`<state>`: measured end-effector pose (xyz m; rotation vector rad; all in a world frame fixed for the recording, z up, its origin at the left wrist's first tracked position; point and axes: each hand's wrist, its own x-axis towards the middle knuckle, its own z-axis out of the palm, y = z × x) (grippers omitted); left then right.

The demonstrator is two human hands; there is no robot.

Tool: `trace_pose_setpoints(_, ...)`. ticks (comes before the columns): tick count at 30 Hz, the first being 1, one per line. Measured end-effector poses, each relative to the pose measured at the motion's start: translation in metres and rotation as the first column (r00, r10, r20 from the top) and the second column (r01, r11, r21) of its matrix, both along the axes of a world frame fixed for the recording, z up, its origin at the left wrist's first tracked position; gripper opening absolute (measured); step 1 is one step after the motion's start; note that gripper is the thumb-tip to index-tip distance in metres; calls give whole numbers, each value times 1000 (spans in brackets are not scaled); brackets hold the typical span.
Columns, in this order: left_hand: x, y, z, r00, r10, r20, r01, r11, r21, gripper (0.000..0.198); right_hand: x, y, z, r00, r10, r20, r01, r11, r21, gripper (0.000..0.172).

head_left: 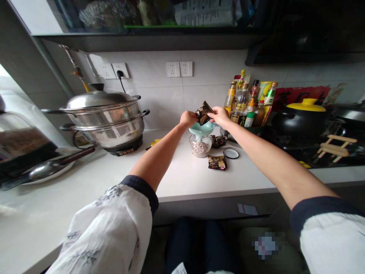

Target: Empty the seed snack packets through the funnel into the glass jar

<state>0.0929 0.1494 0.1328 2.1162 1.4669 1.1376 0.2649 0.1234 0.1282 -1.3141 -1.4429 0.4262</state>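
Between both hands is a small black and gold foil packet (203, 112), tilted over a pale green funnel (202, 129). My left hand (188, 118) grips its left side, fingers closed. On its right edge my right hand (220, 116) is pinched. The funnel sits in the mouth of a clear jar (200, 146) filled with small pale, speckled pieces. Another black and gold packet (217, 162) lies flat in front of the jar. More dark wrapping (219, 141) is behind it. A round lid with a dark rim (231, 153) rests to the right.
A steel steamer pot (110, 118) stands on an electric base at the left, with a ladle (45, 170) on a plate nearby. Sauce bottles (242, 99) crowd the back right. Beyond them is a black pot with a yellow lid (303, 114). Cabinets overhang the white counter (182, 179).
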Motion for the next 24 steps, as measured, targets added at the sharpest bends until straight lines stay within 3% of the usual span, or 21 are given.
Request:
trace_pose_setpoints(8, -4, 2, -3, 995, 18, 95, -13, 999, -52, 15, 4, -4, 3, 997, -35, -73, 35, 999, -5, 4)
trace_pose_setpoints(14, 1, 1, 0, 999, 11, 40, -9, 999, -50, 12, -2, -5, 5, 999, -36, -14, 36, 999, -10, 6)
trace_pose_setpoints(18, -4, 3, -1, 992, 6, 128, 2, 998, -62, 17, 2, -4, 5, 994, -30, -105, 30, 1000, -3, 7)
trace_pose_setpoints(24, -8, -1, -2, 900, -164, 404, 230, 966, -121, 31, 1, -4, 5, 988, -5, -152, 5, 1000, 0, 4)
